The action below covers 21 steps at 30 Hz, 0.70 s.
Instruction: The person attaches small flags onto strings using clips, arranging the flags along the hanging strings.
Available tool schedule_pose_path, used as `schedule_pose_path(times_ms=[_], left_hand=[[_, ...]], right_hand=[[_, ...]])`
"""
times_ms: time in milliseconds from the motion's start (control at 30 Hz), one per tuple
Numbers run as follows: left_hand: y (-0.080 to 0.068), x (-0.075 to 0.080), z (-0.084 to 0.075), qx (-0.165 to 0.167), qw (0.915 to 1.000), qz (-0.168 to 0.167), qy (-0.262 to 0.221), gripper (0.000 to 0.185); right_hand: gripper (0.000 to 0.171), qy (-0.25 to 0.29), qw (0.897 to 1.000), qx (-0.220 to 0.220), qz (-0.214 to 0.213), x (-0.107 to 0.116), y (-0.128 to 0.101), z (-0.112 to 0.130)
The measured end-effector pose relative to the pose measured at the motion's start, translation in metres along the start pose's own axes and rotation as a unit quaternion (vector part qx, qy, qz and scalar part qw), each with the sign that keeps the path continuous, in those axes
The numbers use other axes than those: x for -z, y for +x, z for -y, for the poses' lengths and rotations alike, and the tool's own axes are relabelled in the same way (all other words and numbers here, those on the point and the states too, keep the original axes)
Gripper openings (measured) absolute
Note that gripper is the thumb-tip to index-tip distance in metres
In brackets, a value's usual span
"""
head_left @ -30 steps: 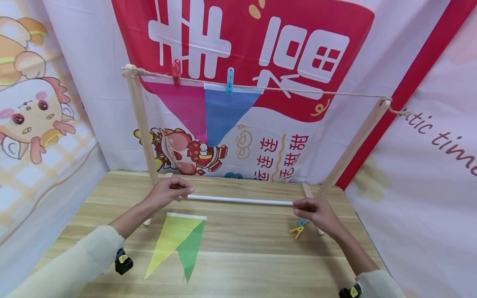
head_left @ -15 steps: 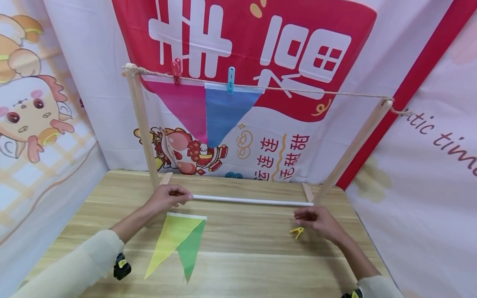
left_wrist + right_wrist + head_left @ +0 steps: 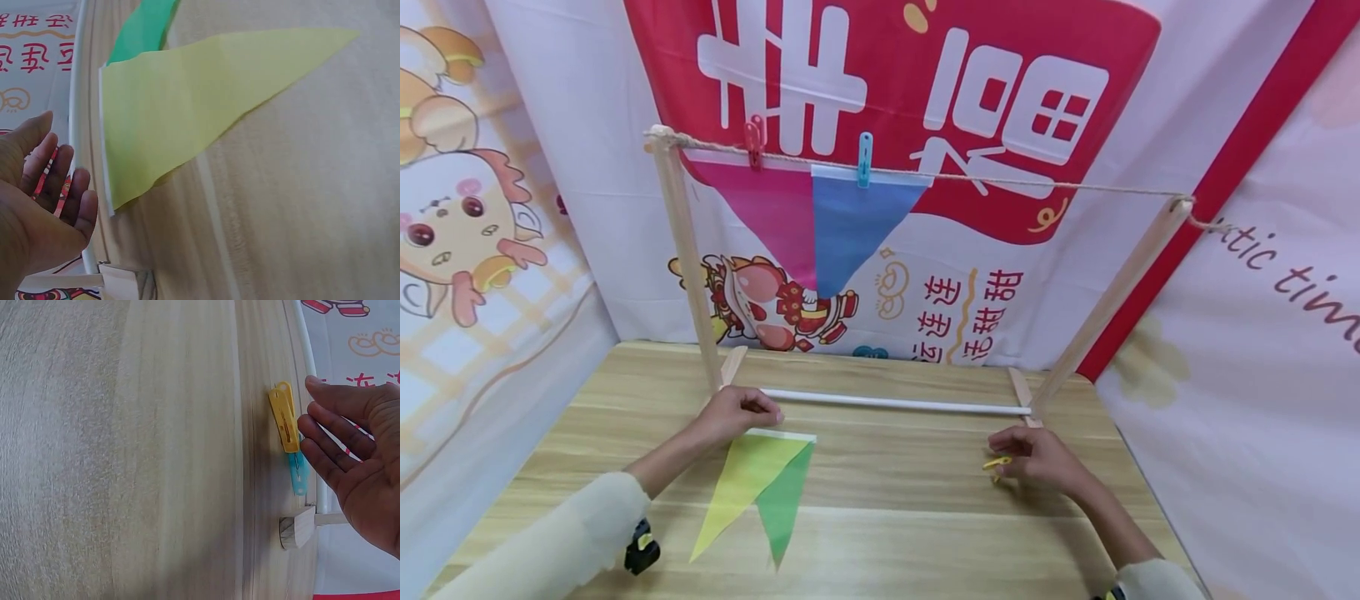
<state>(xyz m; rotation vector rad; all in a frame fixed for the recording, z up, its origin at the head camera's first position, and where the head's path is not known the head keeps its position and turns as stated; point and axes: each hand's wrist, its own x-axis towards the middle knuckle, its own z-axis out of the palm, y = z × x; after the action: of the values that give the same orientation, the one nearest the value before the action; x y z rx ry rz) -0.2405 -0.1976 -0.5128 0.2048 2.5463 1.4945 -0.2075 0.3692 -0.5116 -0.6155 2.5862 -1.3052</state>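
Loosely bent, my left hand [image 3: 737, 414] hovers at the white top edge of a yellow pennant [image 3: 175, 106] and holds nothing. A green pennant [image 3: 788, 500] lies partly under the yellow one. My right hand [image 3: 1037, 454] has its thumb and fingers apart beside a yellow clothespin [image 3: 285, 422]. A turquoise clothespin [image 3: 299, 475] lies against the yellow one, hidden by the hand in the head view. Behind both hands, a white rod [image 3: 887, 403] spans between the feet of two wooden posts.
A rope [image 3: 1015, 183] runs between the left post [image 3: 688, 267] and right post [image 3: 1112, 292]. From it hang a pink pennant [image 3: 771, 208] under a red clothespin [image 3: 754, 143] and a blue pennant [image 3: 865, 221] under a blue clothespin [image 3: 864, 158]. Printed cloth [image 3: 1262, 400] surrounds the table [image 3: 910, 542].
Both hands have let go of the white rod, which has shifted right between the posts. The left hand moved down to the yellow pennant, the right hand down to the yellow clothespin.
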Motion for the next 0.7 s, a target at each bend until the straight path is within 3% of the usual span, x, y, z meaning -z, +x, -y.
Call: schedule_pose_path(times_ms=[233,467,700], left_hand=[[-0.003,-0.004,0.008,0.015,0.9996,-0.006,0.024,0.017],[-0.004,-0.003,0.017,-0.011,0.9989,0.004,0.045,0.02],[-0.005,-0.003,0.02,-0.013,0.9959,-0.002,0.09,0.022]], right_hand=[[0.047,-0.062,0.998,-0.005,0.001,0.0,0.002,-0.001],[0.046,-0.107,0.994,0.021,0.022,-0.002,0.004,0.001],[0.043,-0.149,0.987,0.029,0.044,-0.006,0.007,0.005]])
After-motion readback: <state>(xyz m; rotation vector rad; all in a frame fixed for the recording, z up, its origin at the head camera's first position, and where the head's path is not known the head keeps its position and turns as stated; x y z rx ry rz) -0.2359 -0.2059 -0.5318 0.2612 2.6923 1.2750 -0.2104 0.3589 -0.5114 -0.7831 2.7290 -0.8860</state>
